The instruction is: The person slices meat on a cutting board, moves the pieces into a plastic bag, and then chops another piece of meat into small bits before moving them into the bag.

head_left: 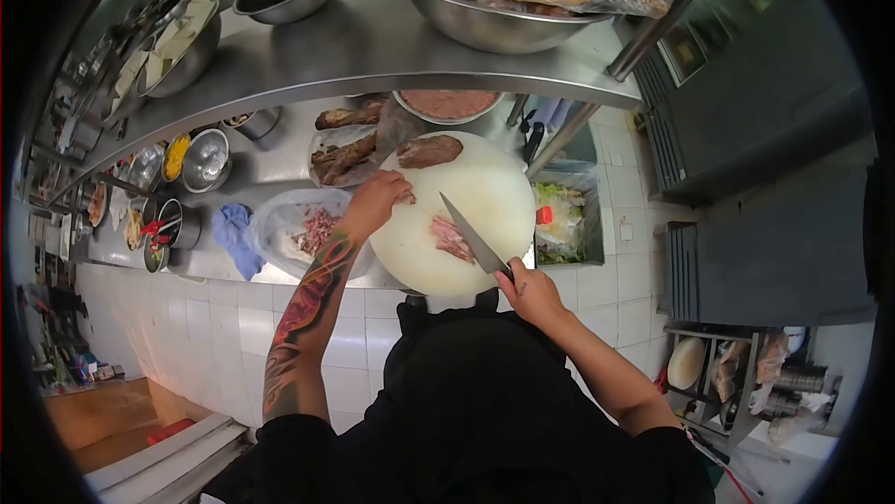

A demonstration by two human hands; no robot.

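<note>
My right hand is wrapped round the handle of a large knife, whose blade points up and left over the round white board. Beside the blade lie sliced pieces of pink meat. At the board's left edge my left hand has its fingers closed on a small brown piece. A larger brown chunk of meat rests at the top of the board, above my left hand.
Left of the board stands a plastic-lined bowl of chopped meat, beside a blue cloth. A steel shelf with bowls crosses above the counter. Vegetables fill a bin at the right. Behind are brown meat pieces on plastic.
</note>
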